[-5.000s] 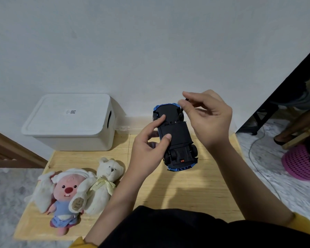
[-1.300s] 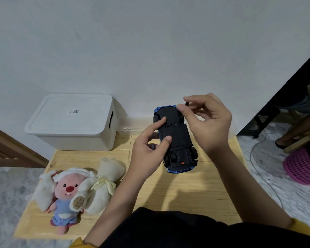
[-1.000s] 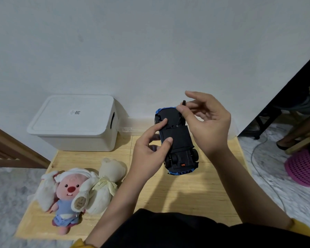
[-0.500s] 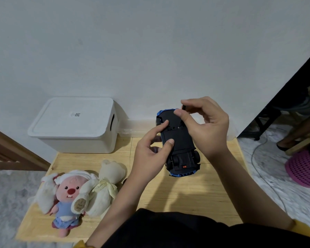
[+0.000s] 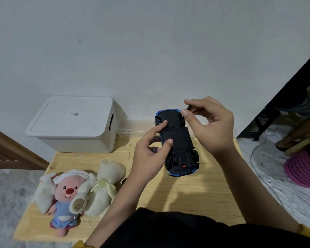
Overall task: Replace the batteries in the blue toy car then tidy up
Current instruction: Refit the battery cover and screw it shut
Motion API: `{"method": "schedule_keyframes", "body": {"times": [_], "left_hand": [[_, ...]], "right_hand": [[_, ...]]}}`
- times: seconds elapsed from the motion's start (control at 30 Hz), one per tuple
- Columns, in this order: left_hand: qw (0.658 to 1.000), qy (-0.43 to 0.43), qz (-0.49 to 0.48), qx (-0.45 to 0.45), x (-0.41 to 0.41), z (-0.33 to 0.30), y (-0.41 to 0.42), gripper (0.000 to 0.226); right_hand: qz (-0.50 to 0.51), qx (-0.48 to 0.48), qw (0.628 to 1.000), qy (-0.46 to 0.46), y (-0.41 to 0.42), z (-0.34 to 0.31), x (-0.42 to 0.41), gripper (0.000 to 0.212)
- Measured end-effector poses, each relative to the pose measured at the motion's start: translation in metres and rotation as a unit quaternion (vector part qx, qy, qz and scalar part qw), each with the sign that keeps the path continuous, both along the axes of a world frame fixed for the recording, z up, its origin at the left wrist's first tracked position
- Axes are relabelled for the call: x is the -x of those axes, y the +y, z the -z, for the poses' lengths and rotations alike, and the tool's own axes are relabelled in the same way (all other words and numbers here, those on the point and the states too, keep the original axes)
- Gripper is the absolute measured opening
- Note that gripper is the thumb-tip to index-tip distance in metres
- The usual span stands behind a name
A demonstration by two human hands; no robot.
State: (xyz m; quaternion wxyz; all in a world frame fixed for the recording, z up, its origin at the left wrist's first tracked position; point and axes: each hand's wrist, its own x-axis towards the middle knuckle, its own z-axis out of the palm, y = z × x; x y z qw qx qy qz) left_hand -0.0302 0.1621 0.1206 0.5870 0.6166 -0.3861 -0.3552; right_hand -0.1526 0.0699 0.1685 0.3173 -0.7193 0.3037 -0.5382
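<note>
Over the last second or so little had shifted: my right hand (image 5: pixel 208 125) had stayed at the front of the blue toy car (image 5: pixel 177 142), its thumb and forefinger pinched on a small dark screwdriver (image 5: pixel 188 107), rolling it slightly between frames. I judged I was still working the screw of the battery cover, so the battery swap itself had not begun. My left hand (image 5: pixel 151 154) gripped the car from its left side, thumb and forefinger pressed on the black underside, the other fingers curled behind. The car was held belly-up in the air above the wooden table (image 5: pixel 177 192), to the right of the white storage box (image 5: pixel 73 124) and the plush toys (image 5: pixel 75 196)
</note>
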Motion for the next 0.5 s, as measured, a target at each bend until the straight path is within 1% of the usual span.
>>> {"method": "schedule_keyframes", "body": {"times": [0.1, 0.2, 0.3, 0.5], "left_hand": [[1.000, 0.008, -0.011, 0.006, -0.002, 0.002, -0.001, 0.046], [1.000, 0.016, -0.020, 0.013, -0.004, 0.003, -0.002, 0.044], [0.999, 0.023, -0.032, 0.013, -0.006, 0.005, -0.004, 0.044], [0.999, 0.026, -0.046, 0.009, -0.010, 0.008, -0.005, 0.046]], "right_hand": [[-0.014, -0.087, 0.996, 0.003, -0.004, -0.005, 0.008, 0.019], [-0.028, -0.133, 0.991, 0.008, -0.006, -0.006, 0.014, 0.018], [-0.025, -0.134, 0.990, 0.041, -0.002, -0.006, 0.015, 0.017], [0.009, -0.079, 0.987, 0.142, 0.002, -0.007, 0.017, 0.008]]}}
